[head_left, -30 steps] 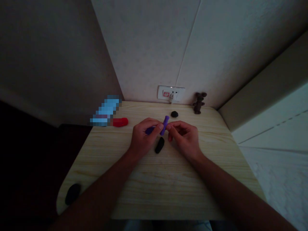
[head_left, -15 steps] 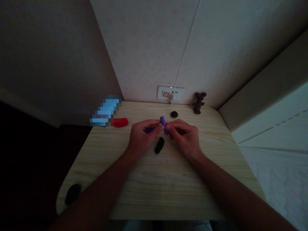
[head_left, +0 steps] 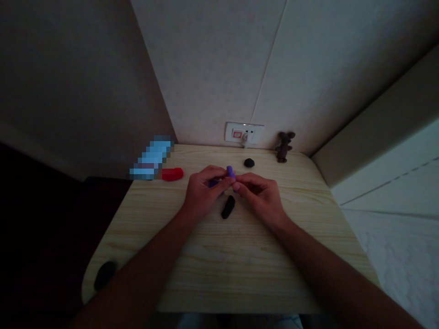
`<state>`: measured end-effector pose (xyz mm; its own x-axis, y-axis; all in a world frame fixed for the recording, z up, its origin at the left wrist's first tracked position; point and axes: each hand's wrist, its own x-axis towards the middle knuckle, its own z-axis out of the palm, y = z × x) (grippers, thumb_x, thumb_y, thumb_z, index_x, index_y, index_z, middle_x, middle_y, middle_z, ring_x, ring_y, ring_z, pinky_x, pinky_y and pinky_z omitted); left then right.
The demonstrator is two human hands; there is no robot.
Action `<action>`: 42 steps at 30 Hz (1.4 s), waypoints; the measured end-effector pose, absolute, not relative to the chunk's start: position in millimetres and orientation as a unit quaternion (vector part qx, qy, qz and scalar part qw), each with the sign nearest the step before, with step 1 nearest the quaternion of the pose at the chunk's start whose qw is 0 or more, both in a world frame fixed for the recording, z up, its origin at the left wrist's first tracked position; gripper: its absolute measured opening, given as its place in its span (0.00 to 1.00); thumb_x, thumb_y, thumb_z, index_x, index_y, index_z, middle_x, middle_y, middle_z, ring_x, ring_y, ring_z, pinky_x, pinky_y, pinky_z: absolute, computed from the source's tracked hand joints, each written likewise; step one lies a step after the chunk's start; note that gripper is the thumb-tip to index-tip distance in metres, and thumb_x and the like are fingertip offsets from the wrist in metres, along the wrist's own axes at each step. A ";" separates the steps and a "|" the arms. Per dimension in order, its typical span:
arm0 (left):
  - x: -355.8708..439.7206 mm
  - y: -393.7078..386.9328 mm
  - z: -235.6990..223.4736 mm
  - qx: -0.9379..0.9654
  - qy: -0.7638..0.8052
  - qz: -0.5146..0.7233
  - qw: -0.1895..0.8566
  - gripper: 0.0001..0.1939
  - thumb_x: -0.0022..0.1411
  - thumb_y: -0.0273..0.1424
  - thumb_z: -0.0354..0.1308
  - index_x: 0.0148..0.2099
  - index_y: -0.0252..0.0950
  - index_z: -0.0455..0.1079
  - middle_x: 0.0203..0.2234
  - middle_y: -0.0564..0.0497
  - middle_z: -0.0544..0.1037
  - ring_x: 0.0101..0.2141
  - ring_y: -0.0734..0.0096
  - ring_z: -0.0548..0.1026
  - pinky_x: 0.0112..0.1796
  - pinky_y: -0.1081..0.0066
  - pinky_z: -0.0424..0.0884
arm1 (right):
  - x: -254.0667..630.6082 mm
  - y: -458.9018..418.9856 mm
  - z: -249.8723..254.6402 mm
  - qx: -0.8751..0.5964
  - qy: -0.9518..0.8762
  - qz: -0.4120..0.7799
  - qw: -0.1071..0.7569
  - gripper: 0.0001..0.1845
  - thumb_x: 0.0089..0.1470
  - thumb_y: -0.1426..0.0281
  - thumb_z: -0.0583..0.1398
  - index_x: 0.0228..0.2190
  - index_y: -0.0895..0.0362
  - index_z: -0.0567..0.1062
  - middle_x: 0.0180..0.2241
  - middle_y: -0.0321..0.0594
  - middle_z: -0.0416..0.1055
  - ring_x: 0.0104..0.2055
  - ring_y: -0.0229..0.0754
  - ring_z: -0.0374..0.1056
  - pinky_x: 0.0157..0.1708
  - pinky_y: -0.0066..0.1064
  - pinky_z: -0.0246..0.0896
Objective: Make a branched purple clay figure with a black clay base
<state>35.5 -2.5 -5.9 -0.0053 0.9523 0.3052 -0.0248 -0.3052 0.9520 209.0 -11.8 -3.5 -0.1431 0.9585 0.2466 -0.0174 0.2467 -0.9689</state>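
My left hand (head_left: 205, 191) and my right hand (head_left: 263, 195) meet over the middle of the table, both pinching a small purple piece of modelling clay (head_left: 230, 172). Its upper end sticks up above the fingertips; the lower part is mostly covered by them. A second bit of purple (head_left: 213, 183) shows in the curl of my left hand, and I cannot tell whether it joins the first. Just below the hands lies a black clay roll (head_left: 228, 207). Beyond them sits a small black lump (head_left: 249, 162).
A red clay piece (head_left: 173, 174) lies at the left beside a blurred-out, bright flat object (head_left: 152, 157). Back right stands a brown bear-like figure (head_left: 283, 147). A dark oval object (head_left: 104, 275) rests near the left front edge. A wall socket (head_left: 244, 133) holds a plug.
The fingers have shifted slightly on the purple clay. My right thumb now covers more of its lower end, and the red tip seen under my right hand is now hidden.
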 end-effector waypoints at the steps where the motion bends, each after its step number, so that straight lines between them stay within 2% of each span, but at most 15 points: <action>1: 35.2 -2.2 -5.4 0.558 0.411 0.580 0.429 0.06 0.55 0.34 0.74 0.36 0.40 0.85 0.35 0.48 0.85 0.38 0.64 0.82 0.41 0.66 0.78 | 208.6 -11.7 -4.6 -0.399 -0.583 0.481 0.520 0.16 0.51 0.54 0.74 0.37 0.50 0.87 0.37 0.40 0.85 0.35 0.43 0.79 0.38 0.37 0.76; 7: 36.9 -3.1 -6.9 0.530 0.427 0.562 0.470 0.10 0.54 0.37 0.76 0.39 0.39 0.86 0.35 0.47 0.87 0.36 0.61 0.84 0.41 0.62 0.80 | 210.4 -11.0 -5.9 -0.404 -0.586 0.428 0.557 0.09 0.56 0.60 0.72 0.38 0.49 0.87 0.39 0.40 0.84 0.40 0.44 0.78 0.44 0.38 0.74; 9: 38.2 -4.6 -7.8 0.535 0.427 0.561 0.466 0.10 0.55 0.37 0.75 0.39 0.40 0.86 0.35 0.47 0.88 0.36 0.61 0.85 0.42 0.61 0.81 | 212.0 -10.0 -5.5 -0.402 -0.596 0.405 0.565 0.07 0.56 0.60 0.72 0.34 0.48 0.87 0.35 0.39 0.82 0.37 0.43 0.76 0.40 0.37 0.72; 12: 39.2 -7.6 -6.1 0.550 0.428 0.554 0.454 0.09 0.56 0.37 0.75 0.39 0.40 0.86 0.36 0.46 0.88 0.38 0.59 0.85 0.44 0.60 0.82 | 213.9 -8.5 -5.1 -0.416 -0.593 0.405 0.557 0.10 0.54 0.57 0.73 0.29 0.50 0.86 0.29 0.38 0.79 0.32 0.42 0.73 0.35 0.37 0.70; 18: 37.1 -9.8 1.2 0.614 0.404 0.535 0.417 0.06 0.62 0.37 0.70 0.37 0.42 0.86 0.33 0.49 0.87 0.36 0.61 0.85 0.40 0.64 0.81 | 214.1 -7.3 -4.9 -0.426 -0.557 0.457 0.547 0.14 0.50 0.55 0.74 0.27 0.52 0.84 0.25 0.37 0.78 0.27 0.40 0.70 0.32 0.35 0.68; 23: 37.3 -7.6 -0.9 0.597 0.415 0.536 0.429 0.09 0.61 0.41 0.71 0.36 0.41 0.85 0.30 0.49 0.86 0.34 0.61 0.84 0.38 0.63 0.80 | 213.4 -7.4 -4.9 -0.420 -0.566 0.451 0.548 0.12 0.51 0.57 0.73 0.27 0.52 0.84 0.28 0.37 0.79 0.30 0.41 0.72 0.33 0.35 0.69; 26: 38.8 -5.8 -3.0 0.568 0.422 0.542 0.453 0.11 0.59 0.42 0.72 0.36 0.40 0.85 0.30 0.48 0.86 0.32 0.63 0.83 0.35 0.65 0.79 | 215.6 -7.6 -5.3 -0.419 -0.582 0.436 0.544 0.09 0.56 0.60 0.70 0.28 0.52 0.85 0.31 0.38 0.81 0.34 0.43 0.75 0.38 0.36 0.72; 29: 38.2 -1.5 -4.7 0.511 0.429 0.567 0.482 0.15 0.57 0.44 0.73 0.35 0.38 0.82 0.30 0.48 0.85 0.29 0.67 0.80 0.30 0.69 0.76 | 218.1 -6.9 -8.3 -0.436 -0.611 0.390 0.534 0.09 0.62 0.62 0.66 0.32 0.52 0.85 0.35 0.40 0.83 0.38 0.44 0.77 0.42 0.38 0.72; 31: 35.3 3.8 -5.5 0.459 0.425 0.598 0.501 0.17 0.57 0.47 0.73 0.36 0.37 0.80 0.31 0.47 0.85 0.30 0.68 0.80 0.29 0.70 0.75 | 217.8 -5.6 -11.8 -0.447 -0.650 0.337 0.514 0.09 0.64 0.63 0.64 0.40 0.51 0.85 0.38 0.41 0.83 0.40 0.45 0.77 0.43 0.39 0.72; 34: 27.5 14.2 -6.8 0.374 0.398 0.667 0.506 0.21 0.55 0.47 0.73 0.36 0.37 0.73 0.34 0.47 0.84 0.36 0.65 0.83 0.38 0.67 0.78 | 212.6 -2.2 -18.0 -0.437 -0.723 0.281 0.456 0.17 0.66 0.66 0.61 0.53 0.51 0.81 0.47 0.45 0.82 0.45 0.48 0.77 0.47 0.43 0.73; 36: 21.6 20.7 -8.2 0.336 0.402 0.692 0.497 0.22 0.54 0.46 0.73 0.37 0.37 0.69 0.33 0.48 0.84 0.37 0.66 0.83 0.42 0.66 0.78 | 207.5 0.8 -21.7 -0.417 -0.762 0.261 0.422 0.21 0.66 0.67 0.60 0.59 0.51 0.78 0.54 0.48 0.80 0.52 0.51 0.76 0.53 0.47 0.72; 39: 15.3 25.5 -10.4 0.314 0.454 0.716 0.428 0.24 0.55 0.44 0.72 0.43 0.40 0.63 0.31 0.52 0.82 0.34 0.68 0.83 0.39 0.67 0.78 | 202.6 5.1 -25.5 -0.396 -0.798 0.239 0.386 0.23 0.66 0.68 0.59 0.60 0.52 0.77 0.57 0.50 0.79 0.58 0.54 0.74 0.60 0.52 0.68; 42: 13.7 23.0 -10.4 0.351 0.479 0.721 0.357 0.23 0.59 0.42 0.69 0.46 0.43 0.58 0.29 0.57 0.81 0.30 0.68 0.83 0.36 0.68 0.77 | 203.4 7.3 -26.1 -0.406 -0.802 0.229 0.374 0.23 0.63 0.65 0.64 0.58 0.53 0.78 0.53 0.50 0.80 0.57 0.56 0.74 0.59 0.52 0.68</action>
